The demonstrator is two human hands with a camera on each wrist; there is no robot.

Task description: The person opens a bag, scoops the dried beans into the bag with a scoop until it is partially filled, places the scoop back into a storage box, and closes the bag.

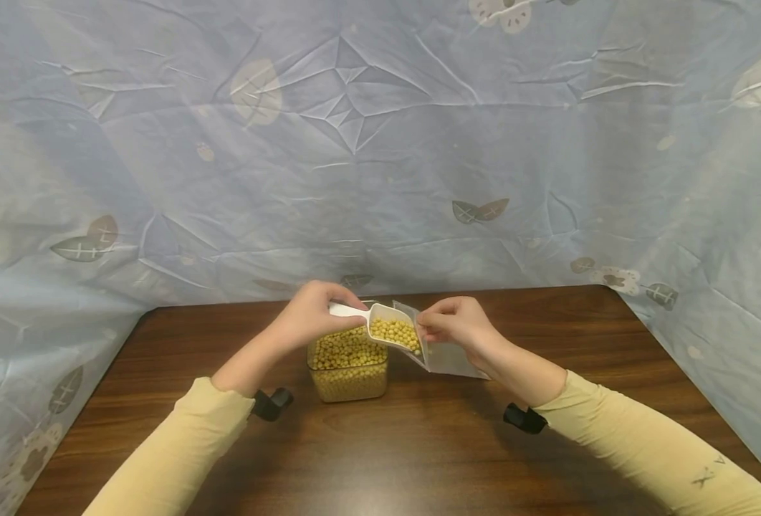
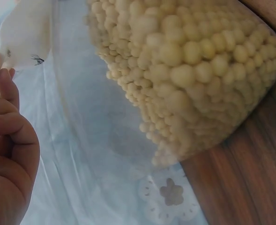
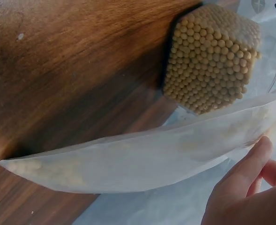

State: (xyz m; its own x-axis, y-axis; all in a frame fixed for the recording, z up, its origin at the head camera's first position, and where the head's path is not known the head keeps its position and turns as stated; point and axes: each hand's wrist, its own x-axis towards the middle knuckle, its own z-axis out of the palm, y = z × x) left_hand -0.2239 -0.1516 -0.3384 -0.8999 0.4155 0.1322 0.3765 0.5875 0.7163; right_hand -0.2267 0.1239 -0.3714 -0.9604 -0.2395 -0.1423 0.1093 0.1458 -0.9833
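Your left hand (image 1: pixel 312 313) pinches scoop (image 1: pixel 347 310) by handle, over tub's (image 1: pixel 351 385) edge, lip at bag (image 1: pixel 458 362) mouth; right hand (image 1: pixel 461 322) pinches bag rim. Bag likely limp, beans (image 1: pixel 395 332) may roll: grip stiff handle level.

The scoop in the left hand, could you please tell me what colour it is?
The scoop is white; it shows best in the head view.

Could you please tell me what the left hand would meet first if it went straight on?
Led by the white scoop it holds, the left hand would likely meet the translucent bag, though depth is unclear.
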